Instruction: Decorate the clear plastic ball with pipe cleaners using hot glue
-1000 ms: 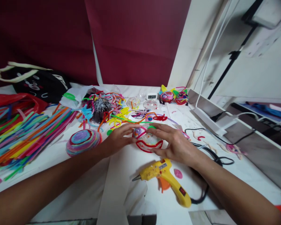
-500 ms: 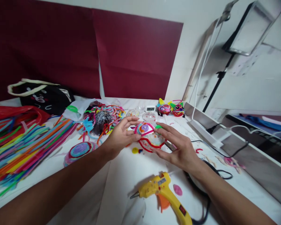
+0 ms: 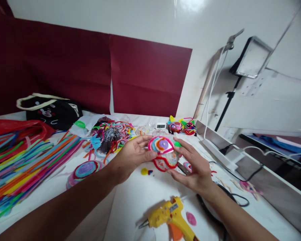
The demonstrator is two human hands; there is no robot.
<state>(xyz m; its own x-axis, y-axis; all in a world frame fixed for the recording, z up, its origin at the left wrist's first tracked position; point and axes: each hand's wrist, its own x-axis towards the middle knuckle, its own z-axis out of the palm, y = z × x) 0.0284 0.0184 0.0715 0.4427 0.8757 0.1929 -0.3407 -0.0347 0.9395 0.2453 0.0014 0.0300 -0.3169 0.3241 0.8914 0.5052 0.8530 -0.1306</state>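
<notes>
Between my two hands, raised over the white table, is a clear rounded craft piece [image 3: 168,159] edged in red and pink pipe cleaner. On its upper left a coiled disc [image 3: 162,144] shows purple, orange and blue rings. My left hand [image 3: 135,152] pinches its left edge with thumb and fingers. At its right side my right hand [image 3: 194,165] grips the edge, the fingers near a green piece [image 3: 177,144]. A yellow glue gun [image 3: 165,214] lies below my hands, its nozzle pointing left. Small yellow and dark bits [image 3: 144,171] lie under the craft piece.
Pipe cleaners in many colours [image 3: 32,164] cover the left side, near a coiled round piece [image 3: 86,169] and a tangled pile [image 3: 110,134]. Two decorated masks [image 3: 182,126] and a small digital clock [image 3: 161,126] stand at the back. A power strip [image 3: 225,152] and cables lie right.
My view has tilted upward, so things sit lower in the picture. The craft piece has turned a little between my hands, showing the coiled disc more squarely.
</notes>
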